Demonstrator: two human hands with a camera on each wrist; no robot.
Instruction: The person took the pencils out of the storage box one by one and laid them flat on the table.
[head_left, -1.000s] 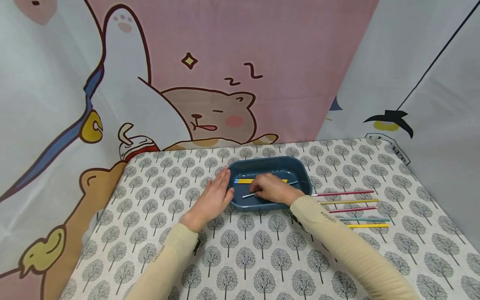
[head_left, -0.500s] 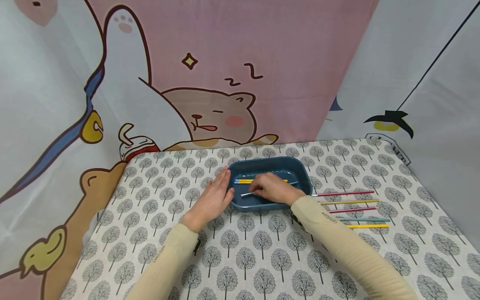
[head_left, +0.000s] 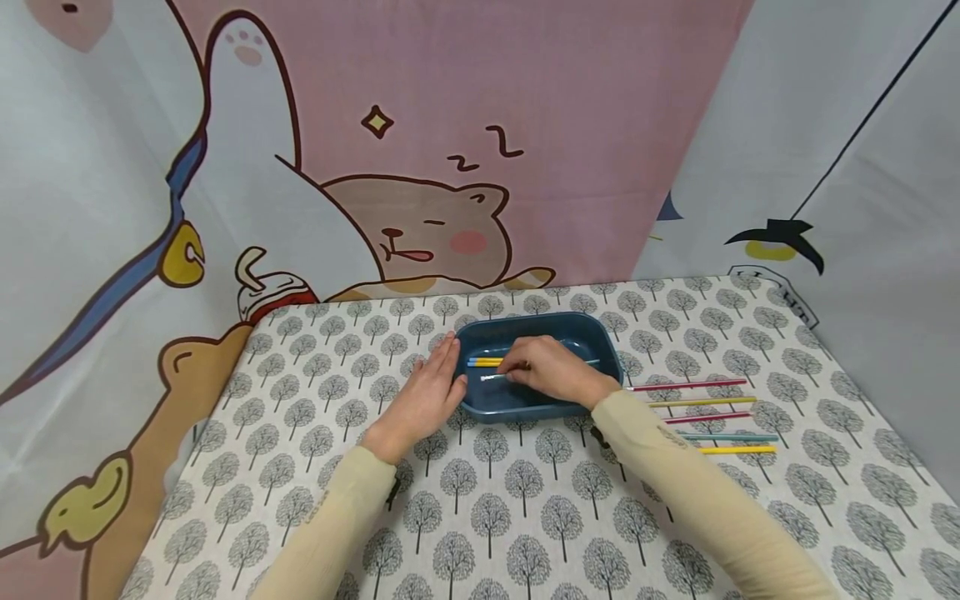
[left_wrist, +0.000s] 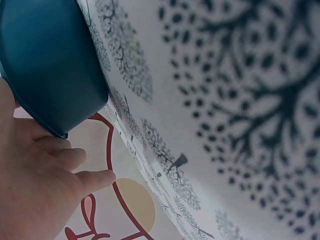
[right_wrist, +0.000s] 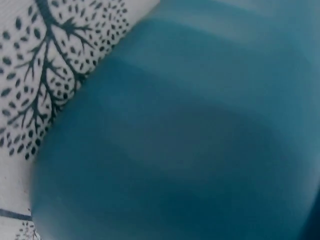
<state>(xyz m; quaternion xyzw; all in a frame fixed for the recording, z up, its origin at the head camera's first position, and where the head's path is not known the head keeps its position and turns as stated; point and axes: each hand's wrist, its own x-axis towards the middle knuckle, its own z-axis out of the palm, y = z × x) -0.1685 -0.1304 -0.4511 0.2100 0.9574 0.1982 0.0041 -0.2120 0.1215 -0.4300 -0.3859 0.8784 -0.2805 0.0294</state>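
Observation:
A dark blue rectangular bin (head_left: 517, 414) sits on the tree-print cloth. My left hand (head_left: 422, 400) rests with fairly straight fingers against its left end; in the left wrist view, that hand (left_wrist: 40, 185) is at the bin's rim. Inside the bin, my right hand (head_left: 551, 367) pinches a thin light-blue pencil (head_left: 491, 377), its silvery end poking out left of the fingertips. Behind these fingers lie yellow pencils (head_left: 486, 362) with blue ends, partly hidden by the hand. The bin's outer wall (right_wrist: 175, 140) fills most of the right wrist view, where no fingers show.
Right of the bin, several thin pencils lie roughly parallel on the cloth: a red one (head_left: 697, 384), an olive-yellow one (head_left: 708, 402), another red one (head_left: 712, 417), a teal one (head_left: 738, 437) and a yellow one (head_left: 742, 450). My right sleeve covers some of their left ends. Cartoon-print curtains hang behind.
My right hand has shifted slightly up and back inside the bin, bringing the light-blue pencil closer to the yellow ones. The left hand stays at the bin's end.

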